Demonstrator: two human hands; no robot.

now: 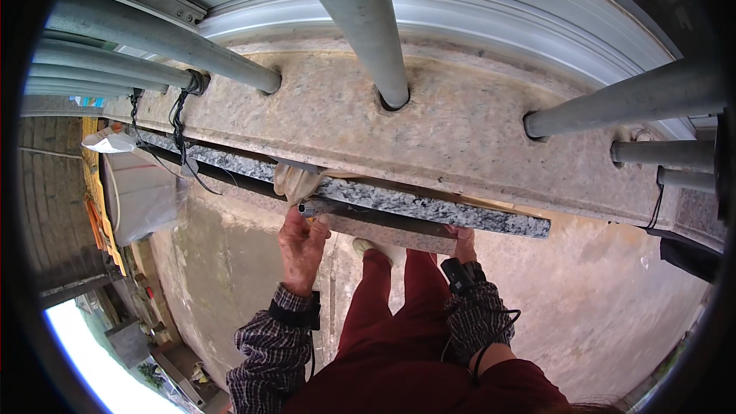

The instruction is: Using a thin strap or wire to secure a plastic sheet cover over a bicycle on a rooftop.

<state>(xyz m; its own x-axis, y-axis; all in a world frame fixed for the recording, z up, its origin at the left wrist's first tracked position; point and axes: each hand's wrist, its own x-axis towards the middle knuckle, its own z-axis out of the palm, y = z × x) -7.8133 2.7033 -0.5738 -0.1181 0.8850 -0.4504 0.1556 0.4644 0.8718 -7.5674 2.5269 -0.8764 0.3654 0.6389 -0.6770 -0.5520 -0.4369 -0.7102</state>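
Note:
My left hand (303, 253) pinches a small dark piece with a shiny metallic edge (309, 209) between thumb and fingers. It is too small to identify. From there a long dark strip (379, 216) runs right, along the front of a speckled grey-and-white stone slab (414, 204). My right hand (464, 244) grips the right end of this strip, its fingers partly hidden. Whether the small piece is joined to the strip I cannot tell. A crumpled beige cloth or glove (297, 181) hangs over the slab, just above my left hand.
Grey metal bars (368, 29) rise from a stone ledge (460, 121) beyond the slab. Black cords (179, 121) dangle at left, near a plastic-covered container (146, 195) and a yellow frame (106, 195). A dark bag-like item (687, 256) hangs at right. Concrete floor (552, 299) lies below.

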